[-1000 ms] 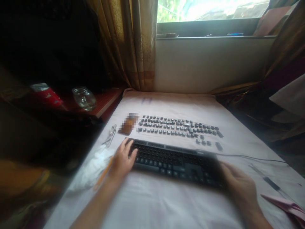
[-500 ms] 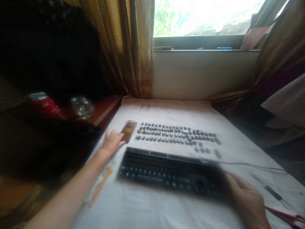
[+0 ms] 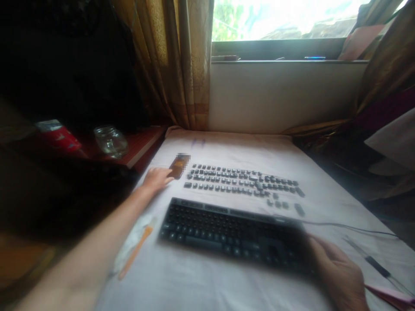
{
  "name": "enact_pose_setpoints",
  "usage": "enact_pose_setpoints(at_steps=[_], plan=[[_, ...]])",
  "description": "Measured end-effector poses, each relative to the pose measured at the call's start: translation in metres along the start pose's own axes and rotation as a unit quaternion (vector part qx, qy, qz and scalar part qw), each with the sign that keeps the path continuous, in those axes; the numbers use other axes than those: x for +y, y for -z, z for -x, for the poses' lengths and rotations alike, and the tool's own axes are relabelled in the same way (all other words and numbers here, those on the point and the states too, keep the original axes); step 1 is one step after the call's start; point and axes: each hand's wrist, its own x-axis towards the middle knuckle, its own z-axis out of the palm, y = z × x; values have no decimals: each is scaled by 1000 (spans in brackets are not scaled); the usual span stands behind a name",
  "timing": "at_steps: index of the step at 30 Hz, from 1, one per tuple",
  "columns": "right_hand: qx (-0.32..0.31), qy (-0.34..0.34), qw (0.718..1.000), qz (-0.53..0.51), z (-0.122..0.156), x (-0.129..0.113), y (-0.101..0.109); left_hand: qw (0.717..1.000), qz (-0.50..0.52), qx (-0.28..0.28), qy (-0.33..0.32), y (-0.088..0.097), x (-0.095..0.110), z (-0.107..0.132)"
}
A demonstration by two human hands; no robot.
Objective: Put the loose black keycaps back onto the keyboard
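Note:
My right hand (image 3: 340, 270) grips the right end of a black keyboard (image 3: 223, 233), which is tilted toward me over the white cloth. Some of its keys are in place, while many upper positions show bare sockets. At the far left, my left hand (image 3: 158, 179) has its thumb and fingers at the near end of a brown phone (image 3: 179, 167), whose top is pixelated. Just right of the phone, loose keycaps (image 3: 227, 178) lie in several rows on the cloth. An orange-handled brush (image 3: 136, 252) rests beside my left forearm.
A cable (image 3: 346, 225) runs right from behind the keyboard. Near the right edge lies a thin tool with a black grip (image 3: 378, 266). A glass jar (image 3: 110, 141) and a red container (image 3: 61, 137) stand on the side table at left. Curtains (image 3: 175, 65) hang by the window.
The phone has slid away from me and slightly right, with my left hand moving along at its near end. My right hand and the keyboard stay nearly still; the view has shifted a little.

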Motion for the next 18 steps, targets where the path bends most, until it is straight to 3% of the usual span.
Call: enact_pose_setpoints(at_steps=[5,8,12,18], plan=[[-7,-12,1000,-12,-1,-1,-1,994,33,-6,106,18,-43,54],[0,-19,1000,-7,-2,-1,-3,986,58,-43,148,16,-56,80],[-1,14,1000,6,-3,2,-3,979,108,-97,141,2,-51,90],[16,38,999,34,-4,9,-6,977,159,-104,96,-11,-33,78]])
